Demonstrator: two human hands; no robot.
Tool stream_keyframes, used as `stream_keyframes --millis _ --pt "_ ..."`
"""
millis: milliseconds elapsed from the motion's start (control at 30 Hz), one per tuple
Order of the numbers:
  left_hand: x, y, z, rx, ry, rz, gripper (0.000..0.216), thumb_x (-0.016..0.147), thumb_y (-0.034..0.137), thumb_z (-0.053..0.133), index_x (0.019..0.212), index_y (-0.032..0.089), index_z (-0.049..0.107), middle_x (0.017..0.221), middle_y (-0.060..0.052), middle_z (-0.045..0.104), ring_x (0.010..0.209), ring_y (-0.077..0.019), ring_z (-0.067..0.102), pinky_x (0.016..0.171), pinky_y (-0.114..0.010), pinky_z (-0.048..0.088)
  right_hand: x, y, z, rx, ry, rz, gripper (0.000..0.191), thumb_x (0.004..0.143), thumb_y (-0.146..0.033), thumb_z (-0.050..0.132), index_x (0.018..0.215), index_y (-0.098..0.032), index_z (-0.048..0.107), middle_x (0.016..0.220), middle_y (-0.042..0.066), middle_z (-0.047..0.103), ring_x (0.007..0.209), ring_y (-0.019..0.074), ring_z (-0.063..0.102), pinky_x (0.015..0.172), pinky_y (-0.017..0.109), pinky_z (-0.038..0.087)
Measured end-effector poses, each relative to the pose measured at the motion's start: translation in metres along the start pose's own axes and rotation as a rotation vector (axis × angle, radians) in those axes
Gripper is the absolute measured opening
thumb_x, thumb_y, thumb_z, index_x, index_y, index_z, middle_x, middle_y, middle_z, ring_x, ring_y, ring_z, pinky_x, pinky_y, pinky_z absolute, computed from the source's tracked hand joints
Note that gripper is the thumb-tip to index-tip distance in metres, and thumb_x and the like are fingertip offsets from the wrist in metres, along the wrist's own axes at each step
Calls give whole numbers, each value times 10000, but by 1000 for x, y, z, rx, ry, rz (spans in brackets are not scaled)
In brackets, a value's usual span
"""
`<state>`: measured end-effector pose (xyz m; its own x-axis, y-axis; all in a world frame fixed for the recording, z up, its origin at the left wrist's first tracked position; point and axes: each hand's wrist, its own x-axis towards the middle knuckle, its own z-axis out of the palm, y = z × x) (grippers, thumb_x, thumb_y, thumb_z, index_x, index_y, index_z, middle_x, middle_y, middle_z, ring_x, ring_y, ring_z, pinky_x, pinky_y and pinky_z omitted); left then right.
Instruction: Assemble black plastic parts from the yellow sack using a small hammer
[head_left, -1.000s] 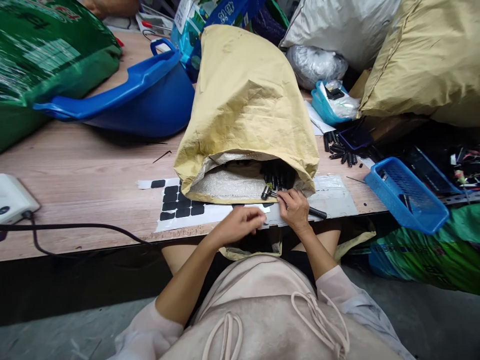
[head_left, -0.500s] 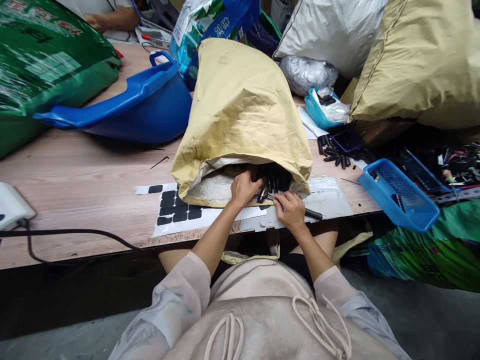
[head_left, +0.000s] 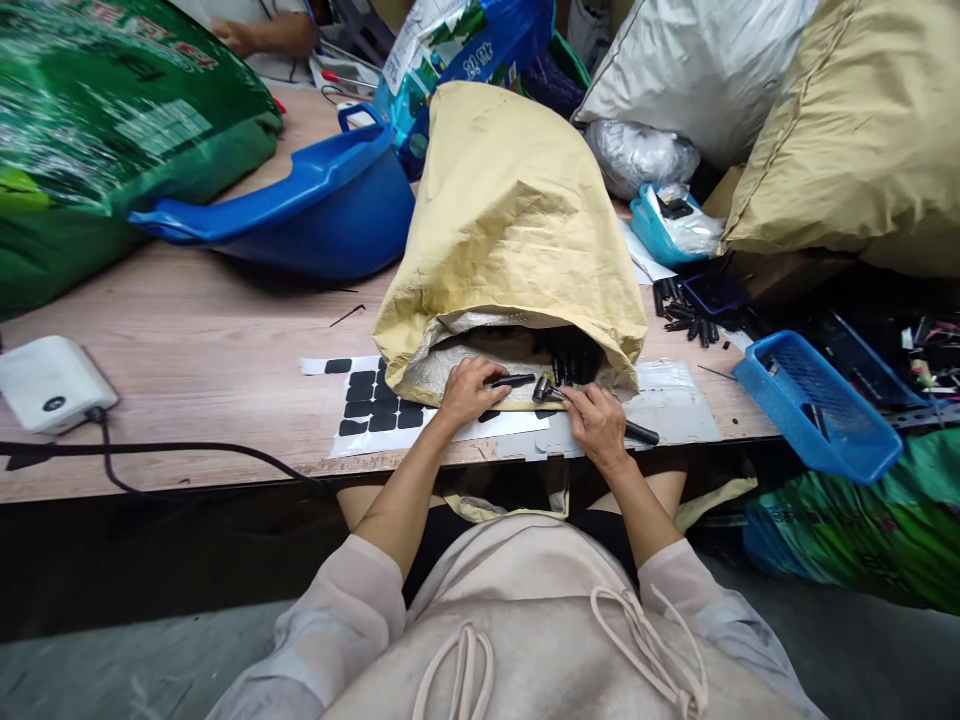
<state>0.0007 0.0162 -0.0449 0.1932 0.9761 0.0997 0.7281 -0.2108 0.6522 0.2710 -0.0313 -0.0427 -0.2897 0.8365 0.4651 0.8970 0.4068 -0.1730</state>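
My left hand (head_left: 466, 392) is closed on a slim black tube-shaped piece (head_left: 516, 380), pointing right across the mouth of a yellow woven sack (head_left: 517, 230). In my right hand (head_left: 598, 420) is a small hammer (head_left: 543, 388), gripped by its thin metal shaft. Its dark head lies at the sack's lower lip, close to the tip of the black piece, and its black handle sticks out to the right. Inside the sack's opening are several more black tube pieces (head_left: 574, 365). Beneath the lip lies a white sheet with black rounded-square stickers (head_left: 382, 405).
A blue scoop-shaped basin (head_left: 300, 215) and a green bag (head_left: 127, 150) stand to the left, near a white box with a cable (head_left: 56, 385). A blue basket (head_left: 817, 405) is on the right edge, with loose black tubes (head_left: 686, 315) behind it. A co-worker's arm (head_left: 270, 38) shows far left.
My left hand has drawn back left from the sack's opening with a black tube-shaped piece in its fingers. My right hand still holds the hammer. The whole view has shifted slightly.
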Motion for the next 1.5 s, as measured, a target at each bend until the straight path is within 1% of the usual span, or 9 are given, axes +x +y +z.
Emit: stream_keyframes --millis 200,367,533,667,833,1000,1133,1300,1500 --pt "0 0 -3 -43 -60 5 218 845 360 779 1047 289 818 935 -29 707 1008 -264 562 976 -423 416 14 -25 -7 157 -12 13 373 1080 -274 476 1388 -263 686 1047 58 682 921 157 650 788 236 488" --pt "0 2 -4 -42 -69 11 207 847 359 789 1036 284 824 943 -28 712 989 -257 564 966 -417 414 25 -47 -4 202 -66 15 388 1087 -288 468 1400 -338 691 966 37 682 873 150 657 720 226 491" --pt "0 4 -5 -33 -66 6 141 841 355 800 957 277 819 927 -21 703 985 -253 561 960 -409 410 24 -53 3 140 -44 -19 378 1090 -276 469 1375 -322 713 927 31 669 795 130 634 654 225 443" --pt "0 4 -4 -35 -67 -6 158 842 350 791 985 294 830 918 -18 696 1014 -263 567 959 -415 414 23 -50 3 116 -62 -16 350 1076 -266 506 1335 -325 736 914 26 668 785 125 630 631 222 424" --pt "1 4 -4 -49 -80 -19 214 844 340 797 1050 299 837 932 -20 713 1037 -265 567 974 -419 404 21 -43 -3 152 15 56 372 1084 -266 488 1375 -324 711 953 32 681 848 129 648 687 215 459" --pt "1 4 -4 -33 -76 -34 222 848 346 796 1058 289 837 922 -24 718 1013 -260 568 955 -406 412 17 -41 -1 136 -37 18 345 1071 -255 511 1321 -322 740 908 22 681 798 129 635 641 227 434" --pt "1 4 -4 -30 -80 -25 226 841 347 797 1055 288 835 938 -26 719 1033 -265 569 985 -414 414 18 -31 0 120 32 75 336 1084 -301 497 1317 -290 739 951 30 703 836 136 652 694 235 455" --pt "0 4 -3 -8 -66 -32 226 832 349 794 1045 278 827 919 -31 714 1021 -270 573 975 -415 422 13 -14 -2 40 80 44 279 1060 -300 543 1196 -264 784 908 40 699 832 172 606 770 283 454" --pt "0 0 0 -13 -49 -13 203 862 369 760 1038 278 806 934 -32 718 1024 -271 567 965 -414 420 -3 -2 2 30 65 28 206 1019 -303 603 1079 -251 793 920 51 708 852 203 565 813 334 425"
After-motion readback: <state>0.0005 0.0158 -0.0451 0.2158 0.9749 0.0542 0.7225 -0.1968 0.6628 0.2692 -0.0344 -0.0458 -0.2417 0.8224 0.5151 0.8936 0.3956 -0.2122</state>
